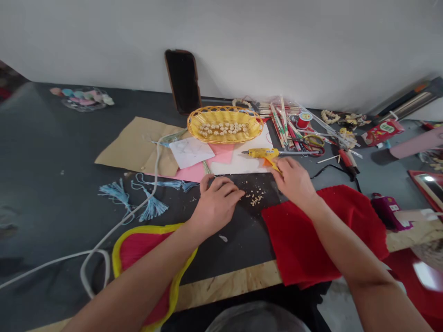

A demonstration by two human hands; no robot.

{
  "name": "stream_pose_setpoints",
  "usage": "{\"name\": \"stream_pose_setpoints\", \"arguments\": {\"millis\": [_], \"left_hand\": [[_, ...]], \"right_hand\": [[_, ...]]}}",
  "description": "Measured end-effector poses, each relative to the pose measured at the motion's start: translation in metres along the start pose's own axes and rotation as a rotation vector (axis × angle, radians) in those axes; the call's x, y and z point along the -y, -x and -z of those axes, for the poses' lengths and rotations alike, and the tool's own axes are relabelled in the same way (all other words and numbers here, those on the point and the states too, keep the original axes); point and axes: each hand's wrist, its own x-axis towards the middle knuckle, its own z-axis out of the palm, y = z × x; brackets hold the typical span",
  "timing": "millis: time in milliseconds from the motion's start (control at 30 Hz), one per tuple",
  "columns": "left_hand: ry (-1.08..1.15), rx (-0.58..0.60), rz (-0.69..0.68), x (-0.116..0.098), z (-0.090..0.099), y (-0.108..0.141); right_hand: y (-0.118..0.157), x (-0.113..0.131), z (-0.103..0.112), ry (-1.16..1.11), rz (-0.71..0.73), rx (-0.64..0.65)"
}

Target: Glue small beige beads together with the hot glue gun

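My right hand is closed around the handle of a yellow hot glue gun with an orange trigger. The gun's nozzle points left above a white sheet, and a glue stick sticks out of its back. My left hand hovers low over the dark table, fingers bent and tips drawn together; what they hold, if anything, is too small to make out. Just right of those fingertips lie small beige pieces. Behind the hands, a yellow woven basket contains several small pale clusters.
Blue tassels and a white cable lie left. Red cloth is under my right forearm; a yellow-edged pink cloth is under my left. A phone leans on the wall. Scissors and wrapped chopsticks stand back right.
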Motion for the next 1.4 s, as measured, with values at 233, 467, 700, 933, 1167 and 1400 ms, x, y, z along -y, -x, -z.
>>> {"name": "stream_pose_setpoints", "arguments": {"millis": [233,467,700,933,1167,1400], "left_hand": [[0.020,-0.087,-0.041,0.001,-0.003,0.000],[0.036,-0.135,-0.066,-0.002,0.001,-0.001],[0.042,-0.165,-0.069,-0.004,0.003,0.000],[-0.163,-0.281,0.080,0.001,0.005,-0.002],[-0.236,0.056,0.124,-0.007,0.012,-0.003],[-0.227,0.208,0.170,-0.014,0.010,-0.009]], "right_hand": [[-0.021,-0.022,-0.002,0.016,-0.259,0.219],[-0.023,-0.035,0.001,-0.096,-0.355,0.176],[0.006,-0.060,0.033,-0.976,-0.498,-0.113],[0.039,-0.053,0.015,-1.730,-0.463,0.068],[0.045,-0.058,0.000,-1.835,-0.391,0.076],[0.050,-0.047,0.005,-1.756,-0.347,0.179]]}}
